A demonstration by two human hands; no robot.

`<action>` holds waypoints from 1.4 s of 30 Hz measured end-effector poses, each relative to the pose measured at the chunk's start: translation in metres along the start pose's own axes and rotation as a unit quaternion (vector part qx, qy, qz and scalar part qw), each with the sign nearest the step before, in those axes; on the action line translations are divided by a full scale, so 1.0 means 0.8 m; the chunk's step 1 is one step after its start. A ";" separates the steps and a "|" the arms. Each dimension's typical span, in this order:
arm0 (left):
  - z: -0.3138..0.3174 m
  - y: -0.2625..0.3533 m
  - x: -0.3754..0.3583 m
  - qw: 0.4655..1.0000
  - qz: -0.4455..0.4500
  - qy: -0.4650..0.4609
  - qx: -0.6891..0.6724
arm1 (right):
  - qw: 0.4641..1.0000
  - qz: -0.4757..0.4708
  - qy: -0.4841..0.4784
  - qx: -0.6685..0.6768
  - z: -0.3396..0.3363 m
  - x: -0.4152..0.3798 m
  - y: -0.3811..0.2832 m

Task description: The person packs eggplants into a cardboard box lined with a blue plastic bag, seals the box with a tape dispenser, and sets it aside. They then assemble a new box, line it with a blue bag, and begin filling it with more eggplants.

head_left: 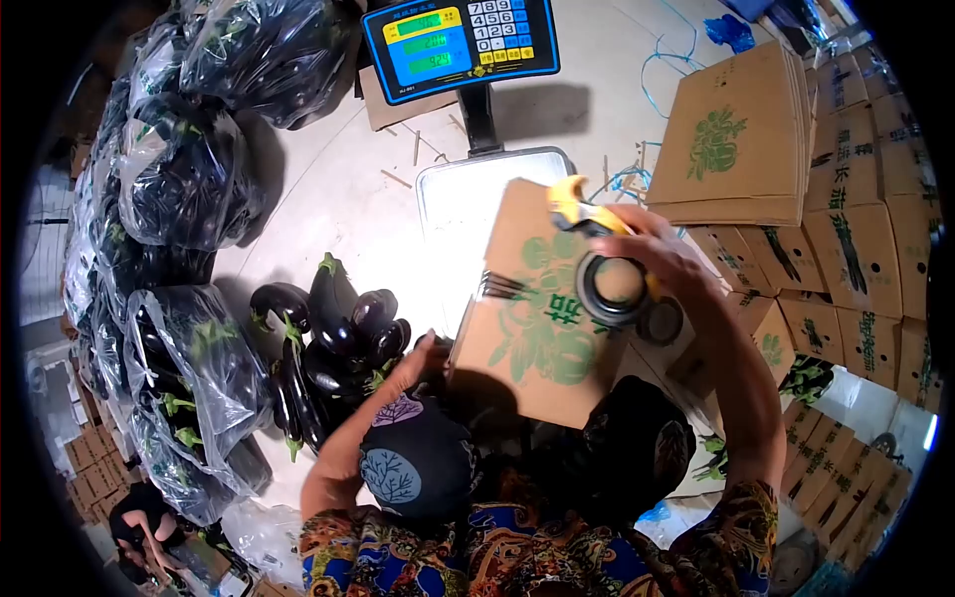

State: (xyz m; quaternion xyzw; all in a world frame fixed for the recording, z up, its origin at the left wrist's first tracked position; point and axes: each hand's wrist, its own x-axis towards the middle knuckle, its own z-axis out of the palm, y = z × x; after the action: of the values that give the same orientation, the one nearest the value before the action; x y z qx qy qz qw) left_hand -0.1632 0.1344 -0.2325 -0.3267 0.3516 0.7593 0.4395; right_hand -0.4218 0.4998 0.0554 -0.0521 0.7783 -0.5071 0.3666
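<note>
A flattened-looking brown cardboard box [532, 328] with green vegetable print lies tilted in front of my knees, its far end over the silver scale platform [453, 194]. My right hand [652, 249] is closed round a yellow tape dispenser [582, 214] above the right side of the box. The dispenser's dark tape roll hangs below my fingers. At the box's left edge, my left hand [423, 363] holds the cardboard; its fingertips are partly hidden. Several dark eggplants [333, 308] lie on the floor just left of that hand.
The scale display [463, 45] stands at the far side. Clear bags of eggplants [184, 174] line the left. Stacked flat cartons [731, 134] and piled boxes [851, 239] fill the right. Another person [149, 527] crouches at the lower left.
</note>
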 end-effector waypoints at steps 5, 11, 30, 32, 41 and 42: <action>0.119 0.032 -0.061 0.993 0.003 0.055 -0.100 | 0.992 -0.049 -0.027 -0.112 0.067 0.078 -0.026; 0.123 0.115 -0.101 0.977 0.121 0.174 0.031 | 0.973 -0.047 -0.087 0.208 -0.009 0.016 -0.018; 0.223 0.270 -0.095 0.756 0.450 0.283 0.381 | 0.951 0.039 0.051 0.301 0.023 -0.156 0.031; 0.238 0.283 -0.091 0.762 0.422 0.271 0.409 | 0.958 0.073 0.078 0.266 0.021 -0.161 0.020; 0.204 0.269 -0.107 0.906 0.412 0.077 0.059 | 0.977 -0.043 0.089 -0.190 0.041 -0.135 -0.045; 0.201 0.268 -0.114 0.881 0.436 0.132 0.129 | 0.979 -0.046 0.092 -0.175 0.054 -0.129 -0.051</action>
State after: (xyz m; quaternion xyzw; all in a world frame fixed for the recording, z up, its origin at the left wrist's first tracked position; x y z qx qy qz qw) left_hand -0.3494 0.1476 -0.0194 -0.1777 0.6079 0.7721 0.0522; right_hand -0.3317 0.4947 0.1330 -0.1043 0.8823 -0.3819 0.2546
